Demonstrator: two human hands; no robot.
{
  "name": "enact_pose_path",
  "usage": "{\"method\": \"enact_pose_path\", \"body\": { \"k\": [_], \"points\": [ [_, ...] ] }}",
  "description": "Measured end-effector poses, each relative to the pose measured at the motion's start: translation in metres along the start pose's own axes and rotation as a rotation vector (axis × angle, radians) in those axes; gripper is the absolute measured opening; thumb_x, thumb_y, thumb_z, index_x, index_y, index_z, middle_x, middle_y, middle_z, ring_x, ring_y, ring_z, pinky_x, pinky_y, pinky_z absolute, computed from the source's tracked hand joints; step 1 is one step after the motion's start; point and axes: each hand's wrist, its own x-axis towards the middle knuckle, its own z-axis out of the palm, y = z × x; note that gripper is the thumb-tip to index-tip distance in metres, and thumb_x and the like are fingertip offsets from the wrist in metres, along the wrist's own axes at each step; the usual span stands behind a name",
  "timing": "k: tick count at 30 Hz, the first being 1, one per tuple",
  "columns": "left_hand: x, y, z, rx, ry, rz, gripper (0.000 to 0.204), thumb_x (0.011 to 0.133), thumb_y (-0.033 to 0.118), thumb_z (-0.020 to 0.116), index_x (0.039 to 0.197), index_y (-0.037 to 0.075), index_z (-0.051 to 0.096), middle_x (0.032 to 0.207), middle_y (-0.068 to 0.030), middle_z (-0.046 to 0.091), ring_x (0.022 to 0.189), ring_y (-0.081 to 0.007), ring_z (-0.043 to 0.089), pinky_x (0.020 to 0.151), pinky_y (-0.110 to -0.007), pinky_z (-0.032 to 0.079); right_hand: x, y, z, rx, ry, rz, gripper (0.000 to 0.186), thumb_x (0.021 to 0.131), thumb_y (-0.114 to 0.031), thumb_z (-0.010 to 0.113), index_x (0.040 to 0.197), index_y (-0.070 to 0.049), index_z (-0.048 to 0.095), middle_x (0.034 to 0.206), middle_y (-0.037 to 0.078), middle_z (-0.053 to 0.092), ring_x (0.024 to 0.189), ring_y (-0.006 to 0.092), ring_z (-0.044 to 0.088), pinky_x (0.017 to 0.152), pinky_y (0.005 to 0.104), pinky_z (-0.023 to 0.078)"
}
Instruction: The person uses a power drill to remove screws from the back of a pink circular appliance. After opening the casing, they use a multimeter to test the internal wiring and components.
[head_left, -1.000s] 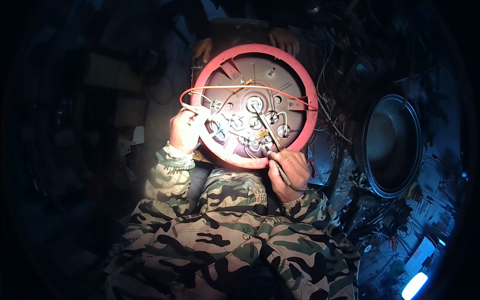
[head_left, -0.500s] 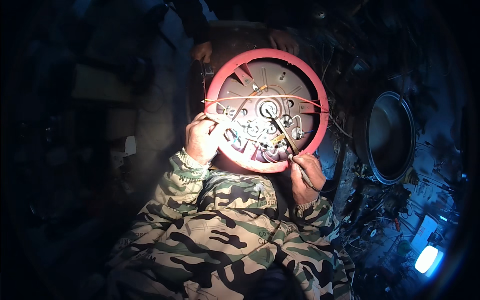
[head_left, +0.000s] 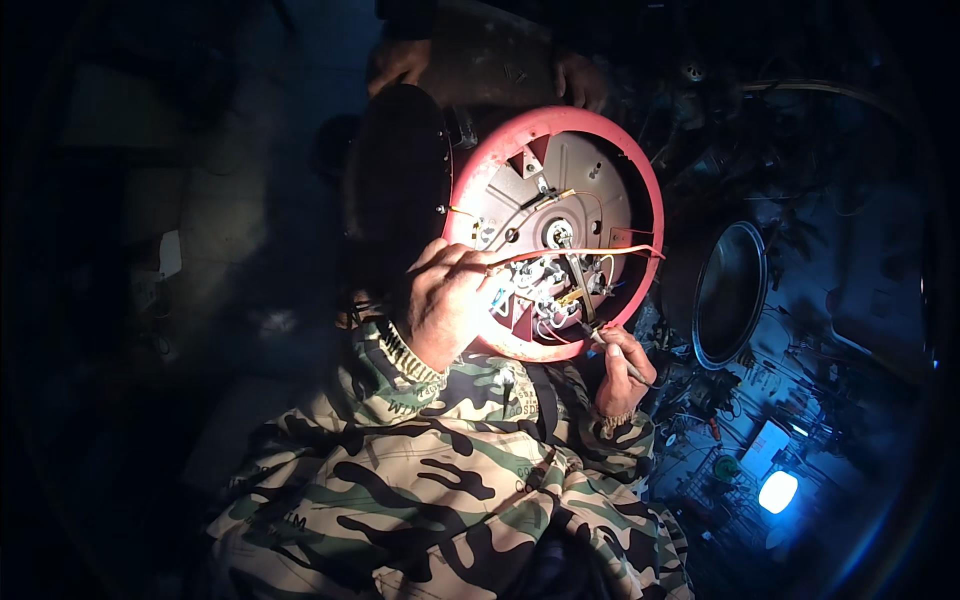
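A round, red-rimmed cooker base (head_left: 658,190) stands tilted before me, its metal underside with wiring and small electrical parts facing me. My left hand (head_left: 445,300) is at its left rim, fingers closed around the end of an orange-red wire (head_left: 580,250) that stretches across the underside to the right rim. My right hand (head_left: 624,372) is closed on a slim tool with a greyish handle (head_left: 635,373) at the lower right rim; its exact kind is unclear. A metal bar (head_left: 578,285) runs from the round centre fitting (head_left: 560,234) toward that hand.
A dark round plate (head_left: 395,160) stands left of the base. Another person's hands (head_left: 400,65) rest at the far side. To the right lie a metal-rimmed round pot or lid (head_left: 700,310), tangled wires and small parts, and a glowing lamp (head_left: 778,492).
My left hand has moved right and now holds the wire, whose left end is lower and farther right. My view has shifted. The right hand remains on its tool at the rim.
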Motion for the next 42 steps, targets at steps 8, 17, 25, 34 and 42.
{"method": "enact_pose_path", "body": {
  "k": [8, 17, 25, 34, 42],
  "points": [
    [-0.006, 0.003, 0.006, 0.01, -0.006, -0.044, 0.016, 0.077, -0.002, 0.076, 0.09, 0.002, 0.07, 0.092, -0.0095, 0.073, 0.078, -0.0275, 0.066, 0.07, -0.038, 0.052, 0.008, -0.007, -0.042, 0.385, 0.506, 0.375, 0.032, 0.105, -0.026, 0.048, 0.084, -0.002, 0.053, 0.078, 0.013, 0.06, 0.076, 0.0258, 0.063, 0.067, 0.0374, 0.056],
    [-0.001, 0.004, 0.0, -0.016, -0.019, -0.043, 0.014, 0.077, -0.003, 0.072, 0.091, 0.002, 0.073, 0.094, -0.01, 0.074, 0.083, -0.029, 0.067, 0.074, -0.038, 0.053, -0.025, 0.038, -0.032, 0.181, 0.271, 0.841, 0.05, 0.1, -0.054, 0.058, 0.104, -0.005, 0.065, 0.078, 0.001, 0.063, 0.058, 0.0117, 0.058, 0.045, 0.024, 0.036],
    [-0.001, 0.003, -0.003, -0.005, -0.022, -0.011, 0.015, 0.079, -0.002, 0.074, 0.094, 0.002, 0.074, 0.094, -0.0092, 0.074, 0.08, -0.0276, 0.066, 0.073, -0.037, 0.053, -0.019, 0.038, -0.016, 0.34, 0.28, 0.855, 0.036, 0.096, -0.044, 0.07, 0.098, -0.01, 0.06, 0.076, -0.001, 0.056, 0.061, 0.0137, 0.058, 0.045, 0.0235, 0.038],
    [-0.003, -0.001, -0.005, -0.038, -0.038, -0.015, 0.014, 0.079, -0.002, 0.075, 0.092, 0.002, 0.072, 0.094, -0.0092, 0.074, 0.079, -0.0283, 0.066, 0.07, -0.038, 0.052, -0.025, 0.052, -0.022, 0.355, 0.249, 0.806, 0.034, 0.095, -0.042, 0.072, 0.102, -0.01, 0.062, 0.08, 0.0, 0.061, 0.062, 0.0127, 0.057, 0.044, 0.0227, 0.038],
    [-0.003, -0.006, -0.001, -0.024, 0.012, 0.027, 0.023, 0.072, -0.002, 0.08, 0.093, 0.005, 0.072, 0.09, -0.0077, 0.072, 0.079, -0.0267, 0.066, 0.071, -0.036, 0.054, -0.027, 0.041, -0.026, 0.297, 0.369, 0.777, 0.032, 0.096, -0.041, 0.07, 0.098, -0.01, 0.063, 0.075, 0.001, 0.061, 0.055, 0.0121, 0.055, 0.042, 0.0228, 0.035]
  ]
}}
